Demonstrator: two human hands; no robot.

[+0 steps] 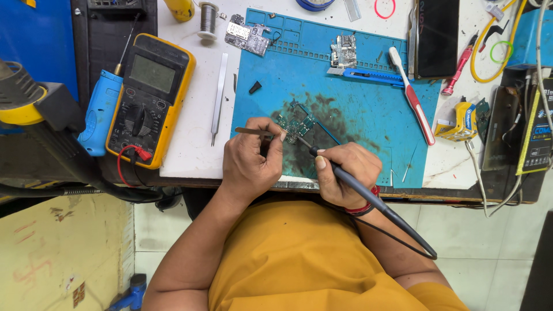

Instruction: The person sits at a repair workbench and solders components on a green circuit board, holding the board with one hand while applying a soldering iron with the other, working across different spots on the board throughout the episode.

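My left hand [251, 162] pinches a pair of metal tweezers [252, 132] whose tips reach toward a small green circuit board [295, 125] lying on a blue work mat [345, 103]. In my right hand [344, 173] is a black soldering iron [368, 198], held like a pen, its tip [304, 142] resting at the near edge of the board. The iron's black cord loops back over my right wrist, which wears a red thread. The mat around the board is darkly stained.
A yellow multimeter [148, 98] with red lead and a blue tool [101, 112] lie left. Spare tweezers [219, 98], a solder spool [208, 18], other boards [247, 35], a blue knife [371, 75], a toothbrush [413, 98], a dark phone [436, 35] and cables surround the mat.
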